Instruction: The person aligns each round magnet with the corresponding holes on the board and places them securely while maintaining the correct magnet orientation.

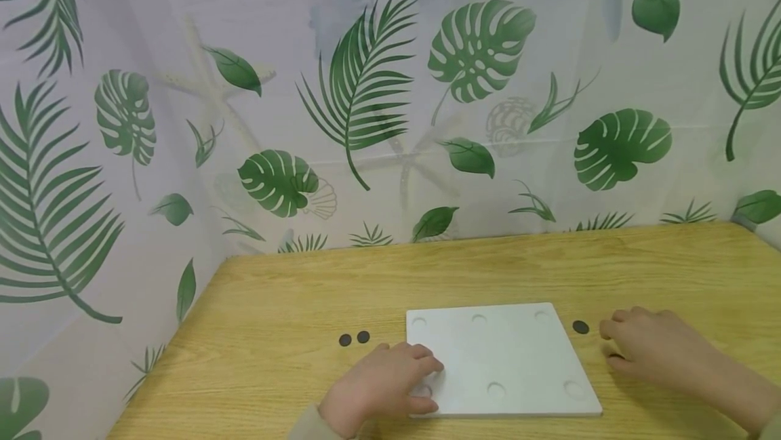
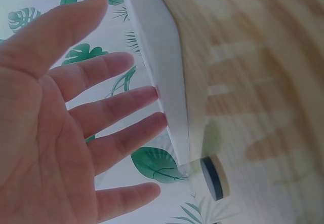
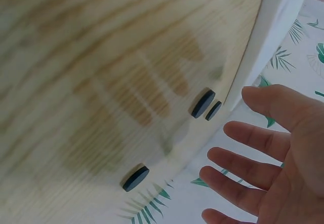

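Note:
A white board (image 1: pixel 506 352) with several shallow round recesses lies on the wooden table. My left hand (image 1: pixel 390 380) is over the board's left side, fingers spread; in the left wrist view its fingertips (image 2: pixel 157 93) are right at the board's edge. My right hand (image 1: pixel 655 345) hovers to the right of the board with relaxed fingers and nothing held. Just left of those fingers lies a black disc (image 1: pixel 581 327). In the right wrist view several such discs show, including a lone one (image 3: pixel 135 177) and a thick one (image 3: pixel 202 103) close to another.
Two more black discs, a left one (image 1: pixel 345 340) and a right one (image 1: pixel 363 337), lie on the table beyond my left hand. A leaf-patterned cloth (image 1: pixel 378 223) hangs behind the wooden table (image 1: pixel 293 291) and along its left side.

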`<state>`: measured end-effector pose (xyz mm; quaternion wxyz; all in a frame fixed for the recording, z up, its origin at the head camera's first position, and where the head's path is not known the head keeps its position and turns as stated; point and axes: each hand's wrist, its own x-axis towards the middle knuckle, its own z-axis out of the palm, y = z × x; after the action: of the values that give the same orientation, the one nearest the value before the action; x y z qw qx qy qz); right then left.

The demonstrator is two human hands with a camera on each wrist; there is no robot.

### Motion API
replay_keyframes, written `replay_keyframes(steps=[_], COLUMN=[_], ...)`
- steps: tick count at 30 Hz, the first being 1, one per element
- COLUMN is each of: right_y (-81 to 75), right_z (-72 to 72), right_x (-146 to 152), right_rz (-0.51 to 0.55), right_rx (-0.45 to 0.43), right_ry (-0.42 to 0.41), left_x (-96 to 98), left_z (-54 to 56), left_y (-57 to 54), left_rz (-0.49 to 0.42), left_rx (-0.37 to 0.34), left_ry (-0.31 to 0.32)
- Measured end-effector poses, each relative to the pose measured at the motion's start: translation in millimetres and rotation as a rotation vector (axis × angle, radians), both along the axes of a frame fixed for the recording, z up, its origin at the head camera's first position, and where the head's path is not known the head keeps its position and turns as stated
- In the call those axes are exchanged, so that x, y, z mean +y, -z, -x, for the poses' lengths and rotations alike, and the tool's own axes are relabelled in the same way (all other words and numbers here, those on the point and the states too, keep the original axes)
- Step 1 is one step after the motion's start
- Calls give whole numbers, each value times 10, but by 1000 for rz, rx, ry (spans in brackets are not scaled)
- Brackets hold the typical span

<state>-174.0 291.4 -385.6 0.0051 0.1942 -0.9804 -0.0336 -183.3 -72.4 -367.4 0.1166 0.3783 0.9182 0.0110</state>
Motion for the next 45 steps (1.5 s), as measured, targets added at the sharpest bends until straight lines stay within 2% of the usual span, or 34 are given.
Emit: replay_keyframes(steps=[10, 25, 32, 42, 45], right_y=[-3, 80, 99, 99, 95], right_z=[27, 13, 34, 19, 8], right_x=[9, 28, 44, 26, 20], right_rz=[-34, -21, -12, 34, 45], right_rx=[-28, -26, -44, -15, -30], right_ry=[-3, 7, 8, -1, 4], left_x=[-4, 3, 29, 46, 48], left_z=[6, -18, -46, -53, -50], left_y=[2, 0, -15, -3, -2], left_rz=[9, 31, 76, 67, 60], left_rx=[18, 49, 87, 62, 54], left_ry=[-2, 11, 4, -17, -19])
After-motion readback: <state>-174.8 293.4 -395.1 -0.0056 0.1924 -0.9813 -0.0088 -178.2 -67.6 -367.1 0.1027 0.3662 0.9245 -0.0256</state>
